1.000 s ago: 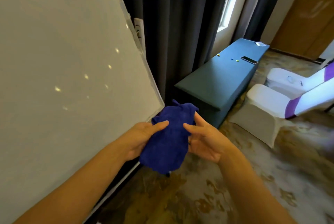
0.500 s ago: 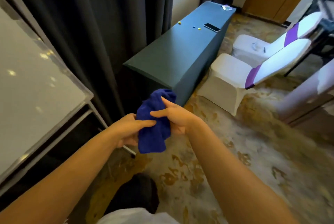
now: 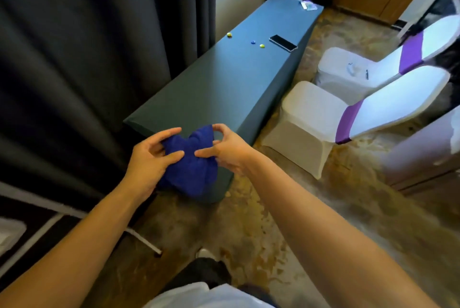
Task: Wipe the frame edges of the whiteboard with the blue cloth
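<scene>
The blue cloth (image 3: pixel 191 165) hangs bunched between both hands, in front of the near end of a dark green table. My left hand (image 3: pixel 149 158) pinches its left side with thumb and fingers. My right hand (image 3: pixel 226 151) pinches its upper right corner. Only a small corner of the whiteboard (image 3: pixel 10 233) shows at the lower left edge, with a metal leg of its stand (image 3: pixel 143 240) on the floor. The hands and cloth are well to the right of the board, not touching it.
The long dark green table (image 3: pixel 224 83) carries a phone (image 3: pixel 283 43) and small coloured pieces (image 3: pixel 261 45). Dark curtains (image 3: pixel 74 58) hang on the left. Two white chairs with purple bands (image 3: pixel 323 113) stand on the right. The floor is patterned carpet.
The view has swung right, away from the whiteboard, which has slid almost out of sight. Both hands still hold the cloth and have reworked their grip, spreading it between them.
</scene>
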The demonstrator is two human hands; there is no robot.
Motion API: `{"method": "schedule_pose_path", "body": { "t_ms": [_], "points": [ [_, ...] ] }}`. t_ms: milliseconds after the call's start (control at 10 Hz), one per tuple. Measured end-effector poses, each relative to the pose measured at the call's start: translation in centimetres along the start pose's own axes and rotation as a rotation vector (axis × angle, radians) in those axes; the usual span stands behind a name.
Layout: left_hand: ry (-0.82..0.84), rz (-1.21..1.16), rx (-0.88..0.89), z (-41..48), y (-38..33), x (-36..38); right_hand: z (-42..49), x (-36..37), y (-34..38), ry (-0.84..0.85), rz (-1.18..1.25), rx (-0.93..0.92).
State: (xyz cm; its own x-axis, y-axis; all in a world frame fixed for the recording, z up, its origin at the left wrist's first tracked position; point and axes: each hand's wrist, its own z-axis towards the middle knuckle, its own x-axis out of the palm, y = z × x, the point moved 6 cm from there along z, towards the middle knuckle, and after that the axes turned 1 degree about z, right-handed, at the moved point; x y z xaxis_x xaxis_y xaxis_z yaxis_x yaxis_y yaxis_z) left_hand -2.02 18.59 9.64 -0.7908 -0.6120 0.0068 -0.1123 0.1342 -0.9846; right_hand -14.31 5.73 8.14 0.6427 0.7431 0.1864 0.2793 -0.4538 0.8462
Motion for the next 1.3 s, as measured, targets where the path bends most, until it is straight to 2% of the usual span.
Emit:
{"method": "schedule_pose_path", "body": {
  "t_ms": [200,300,400,500,600,700,800,900,1000,1100,1200,1300],
  "points": [
    [-0.259,0.398,0.297,9.0,-5.1,2.6,7.6,-6.7,8.5,-0.011,-0.224,-0.218],
    [-0.428,0.654,0.323,13.2,-6.0,2.7,12.0,-9.6,11.4,0.037,-0.377,-0.236],
    [-0.396,0.717,0.174,18.7,-5.3,4.1,17.1,-12.3,14.2,0.107,-0.582,-0.231],
    [-0.389,0.588,0.047,23.6,-5.2,6.1,20.6,-14.6,17.2,0.312,-0.484,-0.181],
    [-0.172,-0.195,-0.099,27.5,-5.1,9.5,23.6,-16.6,20.3,0.563,-0.107,0.025],
    [-0.162,-0.512,-0.259,30.7,-4.1,11.4,26.8,-17.4,21.3,0.678,-0.001,0.151],
    [-0.270,-0.519,-0.414,31.3,-0.7,12.1,29.8,-17.3,19.3,0.716,-0.100,0.292],
    [-0.263,-0.370,-0.647,28.3,3.2,13.2,32.2,-17.4,16.1,0.652,-0.182,0.408],
    [-0.421,-0.483,-0.728,24.8,7.2,13.7,33.2,-16.9,11.9,0.637,-0.270,0.511],
    [-0.658,-0.654,-0.636,22.4,10.0,13.0,32.8,-15.1,8.3,0.655,-0.288,0.574],
    [-0.917,-0.569,-0.660,19.5,12.5,11.4,33.0,-13.4,5.5,0.582,-0.450,0.535],
    [-1.146,-0.132,-0.910,15.2,13.1,9.3,35.1,-14.5,5.7,0.321,-0.857,0.299]
  ]
}}
